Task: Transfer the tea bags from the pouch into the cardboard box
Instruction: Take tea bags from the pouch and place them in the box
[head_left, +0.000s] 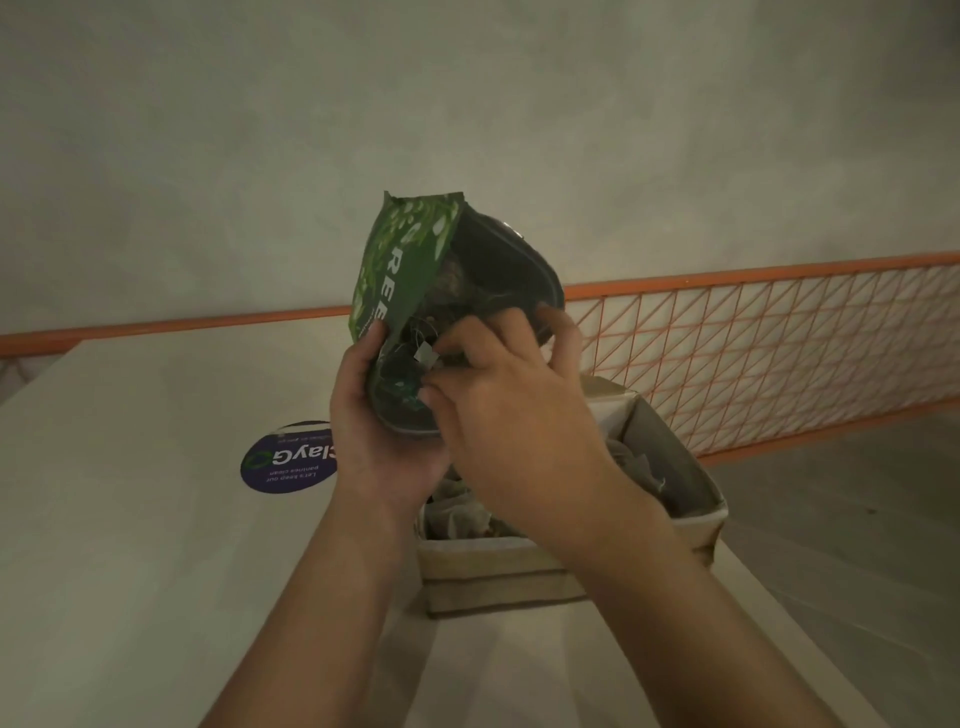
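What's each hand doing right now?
Left hand: grips the green pouch from below.
Right hand: fingers curled at the pouch mouth; what they hold cannot be told.

Free room, obstacles:
- Bench, left part: open surface, only a flat round sticker on it; no hindrance to passage.
- Cardboard box stands on the bench's right part, top open; tea bags lie inside. Both forearms cross above its opening, so access from above is partly blocked.
- Pouch held up over the box's far-left corner by left hand; right hand occupies the pouch mouth.
- Orange mesh railing bounds the far right side, just behind the box.
- Wall behind.
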